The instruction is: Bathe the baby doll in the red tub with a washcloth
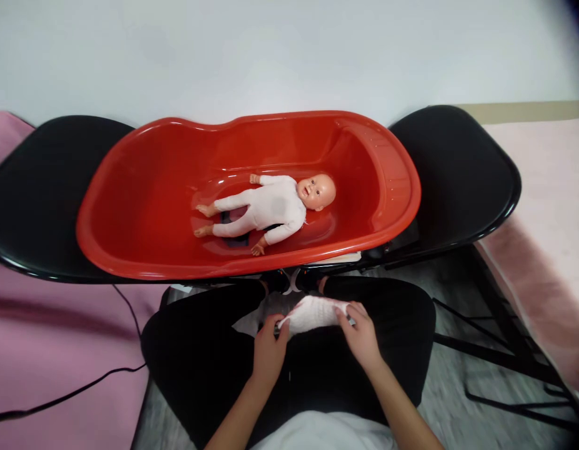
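Over my lap, a small white cloth with a pink edge [312, 314] is stretched between my two hands. My left hand [270, 347] pinches its left end, and my right hand [361, 331] grips the right end between thumb and fingers. Beyond them a baby doll [273, 203] in a white body suit lies on its back in a red baby bathtub [143, 265]. Its head points right and its bare feet point left. A grey patch marks the doll's belly. Neither hand touches the doll or the tub.
The tub rests across black stools or chairs, a left seat [40, 200] and a right seat [462, 175]. Pink coverings lie at both sides. A black cable [74, 392] runs along the left. Behind the tub stands a pale wall [270, 56].
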Available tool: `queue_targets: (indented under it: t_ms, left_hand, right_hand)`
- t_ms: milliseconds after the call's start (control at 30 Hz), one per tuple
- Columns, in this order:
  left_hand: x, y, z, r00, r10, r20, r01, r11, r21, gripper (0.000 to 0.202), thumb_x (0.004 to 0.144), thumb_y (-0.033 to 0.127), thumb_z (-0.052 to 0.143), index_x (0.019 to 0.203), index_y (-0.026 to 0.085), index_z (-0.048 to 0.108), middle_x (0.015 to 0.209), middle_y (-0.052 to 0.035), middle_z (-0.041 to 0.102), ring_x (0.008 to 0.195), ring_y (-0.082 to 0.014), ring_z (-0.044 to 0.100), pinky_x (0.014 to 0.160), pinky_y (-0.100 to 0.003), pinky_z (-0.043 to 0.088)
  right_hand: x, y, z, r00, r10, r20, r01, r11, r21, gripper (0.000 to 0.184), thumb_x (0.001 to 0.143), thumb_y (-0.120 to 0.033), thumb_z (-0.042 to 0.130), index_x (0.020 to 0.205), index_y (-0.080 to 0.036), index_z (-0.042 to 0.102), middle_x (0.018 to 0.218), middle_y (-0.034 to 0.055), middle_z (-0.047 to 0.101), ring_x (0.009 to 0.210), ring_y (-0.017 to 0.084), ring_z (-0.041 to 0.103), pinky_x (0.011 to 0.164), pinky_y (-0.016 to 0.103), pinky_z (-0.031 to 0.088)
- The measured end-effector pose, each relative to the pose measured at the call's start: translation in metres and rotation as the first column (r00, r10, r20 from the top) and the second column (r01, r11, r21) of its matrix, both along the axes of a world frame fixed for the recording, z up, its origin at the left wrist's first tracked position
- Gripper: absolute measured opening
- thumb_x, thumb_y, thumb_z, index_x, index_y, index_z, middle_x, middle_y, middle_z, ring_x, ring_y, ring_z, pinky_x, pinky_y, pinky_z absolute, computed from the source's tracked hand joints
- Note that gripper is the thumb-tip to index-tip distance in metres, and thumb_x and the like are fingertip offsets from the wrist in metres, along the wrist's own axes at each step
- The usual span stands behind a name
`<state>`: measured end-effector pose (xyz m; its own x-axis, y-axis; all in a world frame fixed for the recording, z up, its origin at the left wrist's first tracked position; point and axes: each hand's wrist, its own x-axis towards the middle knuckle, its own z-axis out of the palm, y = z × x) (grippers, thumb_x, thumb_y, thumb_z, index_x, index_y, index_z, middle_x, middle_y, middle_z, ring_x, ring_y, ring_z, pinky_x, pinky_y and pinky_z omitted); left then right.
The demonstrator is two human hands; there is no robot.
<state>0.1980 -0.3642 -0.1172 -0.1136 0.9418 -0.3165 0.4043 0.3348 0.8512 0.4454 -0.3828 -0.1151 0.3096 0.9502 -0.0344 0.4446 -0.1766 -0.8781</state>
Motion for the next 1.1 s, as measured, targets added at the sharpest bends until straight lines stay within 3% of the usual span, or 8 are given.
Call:
queue_targets:
  t_ms: [100, 200, 367, 467, 633, 733, 933, 1100]
  left_hand:
    - [0.019, -0.002, 0.01, 0.989, 0.045, 0.143, -0.037, 0.997, -0.061, 0.041, 0.09, 0.059, 0.075, 0.102, 0.02, 0.08, 0.096, -0.0115, 0.08, 0.087, -0.0312, 0.076, 0.086, -0.044, 0.061]
    - [0.033, -0.007, 0.025, 0.938, 0.057, 0.342, -0.036, 0.997, -0.067, 0.042, 0.097, 0.056, 0.073, 0.113, 0.019, 0.083, 0.116, -0.0145, 0.083, 0.102, -0.031, 0.08, 0.092, -0.041, 0.064]
    - [0.012, -0.008, 0.053, 0.92, -0.326, 0.216, 0.173, 0.835, 0.523, 0.03, 0.109, 0.017, 0.059, 0.127, 0.024, 0.083, 0.124, -0.0112, 0.083, 0.117, -0.0259, 0.08, 0.104, -0.039, 0.064]
    - [-0.016, -0.002, 0.066, 0.91, -0.414, 0.006, 0.264, 0.592, 0.761, 0.054, 0.101, -0.002, 0.058, 0.143, 0.03, 0.073, 0.127, -0.0092, 0.081, 0.121, -0.0236, 0.078, 0.103, -0.038, 0.065]
    - [-0.043, 0.002, 0.07, 0.938, -0.33, -0.103, 0.292, 0.598, 0.746, 0.051, 0.1, -0.004, 0.059, 0.137, 0.029, 0.072, 0.12, -0.0072, 0.082, 0.112, -0.0198, 0.081, 0.096, -0.03, 0.067]
    - [-0.042, -0.004, 0.06, 0.951, -0.284, -0.124, 0.278, 0.603, 0.748, 0.045, 0.1, -0.002, 0.061, 0.13, 0.027, 0.075, 0.119, -0.0071, 0.082, 0.111, -0.0203, 0.081, 0.097, -0.03, 0.067]
    - [-0.034, -0.017, 0.047, 0.946, -0.258, -0.195, 0.309, 0.55, 0.776, 0.044, 0.097, -0.004, 0.06, 0.126, 0.026, 0.076, 0.118, -0.0065, 0.083, 0.111, -0.0197, 0.081, 0.098, -0.029, 0.067]
    - [-0.065, 0.028, 0.105, 0.924, -0.255, -0.285, 0.366, 0.372, 0.853, 0.042, 0.095, -0.011, 0.057, 0.119, 0.019, 0.073, 0.12, -0.0082, 0.081, 0.122, -0.0204, 0.077, 0.102, -0.033, 0.066]
  right_hand:
    - [-0.036, -0.004, 0.001, 0.97, 0.167, -0.178, -0.181, 0.981, -0.068, 0.028, 0.1, -0.052, 0.072, 0.102, -0.026, 0.08, 0.105, 0.0076, 0.073, 0.103, 0.028, 0.071, 0.096, 0.039, 0.059]
    - [-0.063, -0.007, 0.008, 0.896, 0.304, -0.324, -0.338, 0.94, -0.053, 0.057, 0.09, -0.043, 0.084, 0.145, -0.049, 0.071, 0.142, 0.0023, 0.07, 0.124, 0.033, 0.073, 0.106, 0.043, 0.062]
    - [-0.051, 0.02, 0.036, 0.907, 0.299, -0.296, -0.296, 0.954, 0.058, 0.027, 0.105, -0.045, 0.067, 0.116, -0.031, 0.087, 0.109, 0.0066, 0.082, 0.105, 0.03, 0.079, 0.1, 0.043, 0.064]
    - [-0.001, 0.062, 0.087, 0.969, 0.23, -0.093, -0.197, 0.941, 0.274, 0.032, 0.104, -0.046, 0.071, 0.098, -0.018, 0.086, 0.093, 0.0083, 0.082, 0.081, 0.022, 0.076, 0.077, 0.033, 0.064]
    - [0.1, 0.175, 0.219, 0.848, -0.279, 0.451, -0.159, 0.678, 0.718, 0.038, 0.109, -0.044, 0.065, 0.11, -0.01, 0.083, 0.112, 0.0132, 0.081, 0.103, 0.016, 0.074, 0.092, 0.032, 0.055]
    - [0.142, 0.242, 0.262, 0.687, -0.289, 0.667, -0.25, 0.768, 0.59, 0.067, 0.108, -0.053, 0.047, 0.121, 0.005, 0.077, 0.137, 0.0208, 0.074, 0.129, 0.017, 0.067, 0.098, 0.035, 0.045]
    - [0.188, 0.264, 0.202, 0.482, 0.156, 0.862, -0.517, 0.845, 0.136, 0.024, 0.096, -0.033, 0.083, 0.1, -0.01, 0.085, 0.121, 0.0115, 0.084, 0.116, 0.018, 0.073, 0.113, 0.043, 0.042]
    - [0.167, 0.207, 0.167, 0.545, 0.091, 0.833, -0.499, 0.834, 0.235, 0.036, 0.114, -0.037, 0.057, 0.109, -0.018, 0.086, 0.118, 0.0114, 0.084, 0.111, 0.027, 0.076, 0.103, 0.043, 0.055]
